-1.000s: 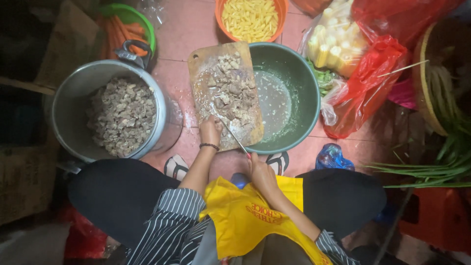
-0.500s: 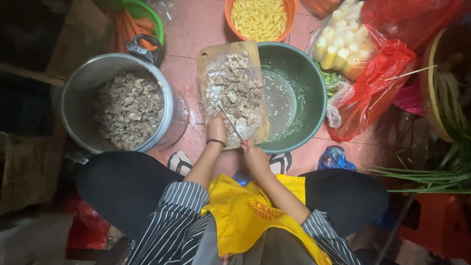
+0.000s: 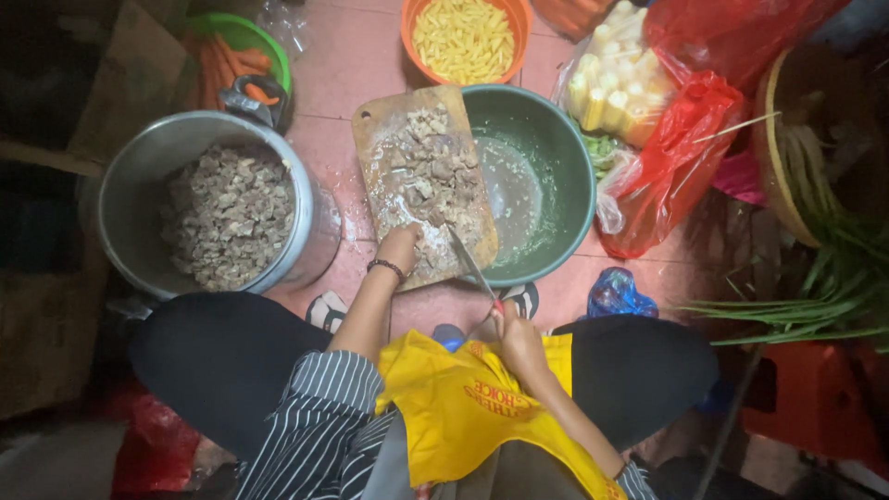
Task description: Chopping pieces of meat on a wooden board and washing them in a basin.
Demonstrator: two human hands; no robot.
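Looking down on a person crouched over a wooden cutting board (image 3: 389, 139) laid on the pink tiled floor (image 3: 347, 65). The right hand (image 3: 514, 335) is closed around the handle of a knife (image 3: 470, 264). The knife's long axis runs on a slant, handle near and right by the yellow apron (image 3: 463, 407), tip far and left, touching down among the chopped meat (image 3: 428, 176) at the near end of the board. The left hand (image 3: 400, 248) rests on the board's near edge, fingers curled down on the meat, pressing rather than gripping; whether it pinches a piece I cannot tell.

The board itself stands lengthwise, near to far, its right edge overlapping the rim of a green basin (image 3: 565, 167). To the left sits 1 big metal pot (image 3: 130, 204) already heaped with cut pieces.

To chop well here, my read is: keep the left fingertips tucked back from the blade's line, since hand and blade sit just beside each other, and keep the tip low on the wood so the cut stays on the board, not over the basin rim.

Around it all: an orange bowl (image 3: 412, 28) of pale yellow strips at the far side, a green bowl (image 3: 222, 28) of carrots far left, red plastic bags (image 3: 685, 157) and green stalks (image 3: 824, 296) to the right.
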